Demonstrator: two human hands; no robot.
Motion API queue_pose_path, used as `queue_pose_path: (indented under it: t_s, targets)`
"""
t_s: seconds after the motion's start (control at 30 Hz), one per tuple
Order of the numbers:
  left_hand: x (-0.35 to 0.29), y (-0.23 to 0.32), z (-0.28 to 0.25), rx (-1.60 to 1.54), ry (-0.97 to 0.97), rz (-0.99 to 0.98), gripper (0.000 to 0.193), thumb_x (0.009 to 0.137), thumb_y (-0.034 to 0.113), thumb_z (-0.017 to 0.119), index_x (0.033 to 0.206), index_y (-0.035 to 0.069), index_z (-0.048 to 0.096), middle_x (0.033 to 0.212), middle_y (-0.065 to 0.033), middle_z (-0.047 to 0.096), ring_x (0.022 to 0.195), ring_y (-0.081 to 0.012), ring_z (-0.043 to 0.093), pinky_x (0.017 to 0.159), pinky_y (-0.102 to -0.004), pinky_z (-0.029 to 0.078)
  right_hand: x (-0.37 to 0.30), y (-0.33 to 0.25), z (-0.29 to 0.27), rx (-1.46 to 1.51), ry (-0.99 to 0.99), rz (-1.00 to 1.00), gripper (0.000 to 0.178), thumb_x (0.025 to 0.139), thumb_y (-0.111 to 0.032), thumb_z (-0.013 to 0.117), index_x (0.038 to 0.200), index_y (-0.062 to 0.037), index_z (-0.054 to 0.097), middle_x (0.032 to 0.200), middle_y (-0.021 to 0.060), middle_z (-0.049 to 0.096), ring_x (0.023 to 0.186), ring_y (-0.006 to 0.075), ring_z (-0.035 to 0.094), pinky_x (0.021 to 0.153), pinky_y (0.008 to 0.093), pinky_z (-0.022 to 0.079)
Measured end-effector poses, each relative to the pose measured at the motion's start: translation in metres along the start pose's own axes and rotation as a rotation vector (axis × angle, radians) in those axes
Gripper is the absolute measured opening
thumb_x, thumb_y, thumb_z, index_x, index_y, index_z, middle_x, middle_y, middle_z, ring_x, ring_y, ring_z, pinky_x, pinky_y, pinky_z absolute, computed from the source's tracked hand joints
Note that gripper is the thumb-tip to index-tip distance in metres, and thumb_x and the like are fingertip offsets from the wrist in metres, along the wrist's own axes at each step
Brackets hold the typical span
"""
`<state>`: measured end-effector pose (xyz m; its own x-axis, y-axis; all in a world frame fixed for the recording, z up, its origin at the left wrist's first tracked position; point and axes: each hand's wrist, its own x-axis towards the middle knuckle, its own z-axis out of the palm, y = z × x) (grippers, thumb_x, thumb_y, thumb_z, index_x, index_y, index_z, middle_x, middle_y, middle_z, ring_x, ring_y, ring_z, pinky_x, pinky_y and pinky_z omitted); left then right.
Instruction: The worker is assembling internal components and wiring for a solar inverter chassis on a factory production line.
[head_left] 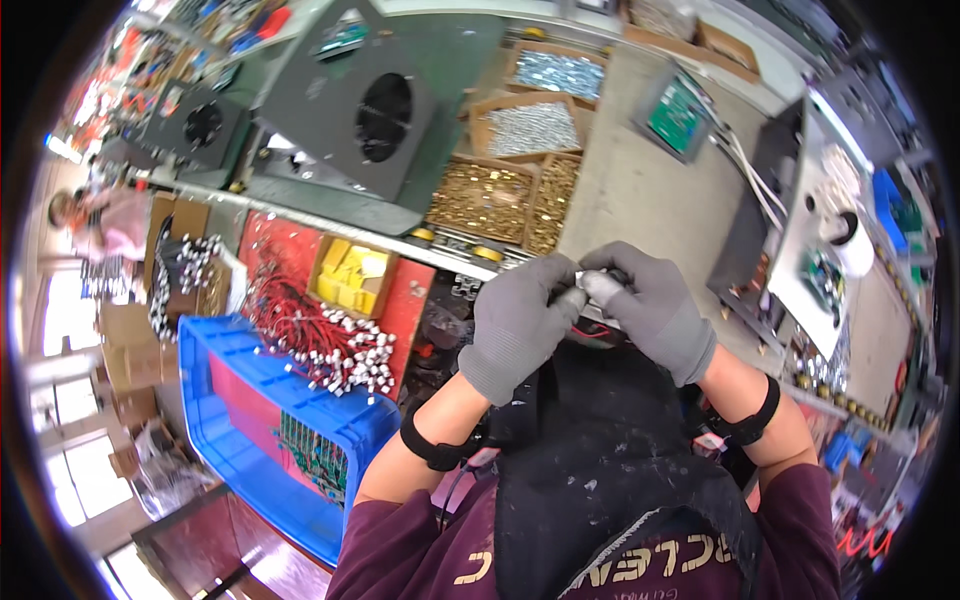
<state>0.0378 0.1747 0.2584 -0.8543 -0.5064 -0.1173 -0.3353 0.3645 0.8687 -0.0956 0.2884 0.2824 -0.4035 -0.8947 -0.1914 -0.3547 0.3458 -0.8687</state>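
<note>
Gray gloves cover both hands, which meet in front of my body by the bench edge. My left hand [522, 318] pinches with thumb and forefinger close together. Against it my right hand [655, 308] is closed the same way, its thumb and finger nearly touching the left ones. Between the fingertips shows a bit of something small and whitish, too covered to name. Just below the fingers runs a thin red wire [596, 329]. Beyond my left hand lie trays of brass-colored small parts [482, 200].
Left are a blue bin [222, 443] holding green circuit boards, red wires with white connectors [325, 338] and a yellow-filled box [350, 277]. A gray metal housing [345, 105] with a fan opening stands beyond. Right are a green board unit [675, 115] and a white panel [808, 215].
</note>
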Motion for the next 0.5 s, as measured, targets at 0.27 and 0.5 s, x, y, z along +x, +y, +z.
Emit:
queue_pose_path:
  t_s: [0.27,0.5]
  targets:
    - [0.024,0.030,0.072,-0.434,-0.244,-0.171,0.021,0.090,0.010,0.058,0.107,-0.002,0.061,0.079,-0.0002,0.062,0.066,-0.0040,0.053,0.059,-0.0201,0.044,-0.035,0.029,-0.057,-0.095,0.091,0.049,0.019,0.084,-0.023,0.063,0.091,-0.0051,0.065,0.072,0.0147,0.064,0.065,0.0258,0.064,0.061,0.0353,0.050]
    - [-0.008,0.029,0.162,-0.118,-0.556,-0.103,0.025,0.098,0.020,0.053,0.107,-0.001,0.064,0.084,-0.0047,0.066,0.076,-0.0063,0.058,0.069,-0.0206,0.048,-0.040,0.025,-0.157,0.308,0.296,-0.190,0.027,0.086,-0.032,0.062,0.089,-0.0058,0.065,0.064,-0.0015,0.057,0.049,0.0035,0.047,0.043,0.0205,0.038]
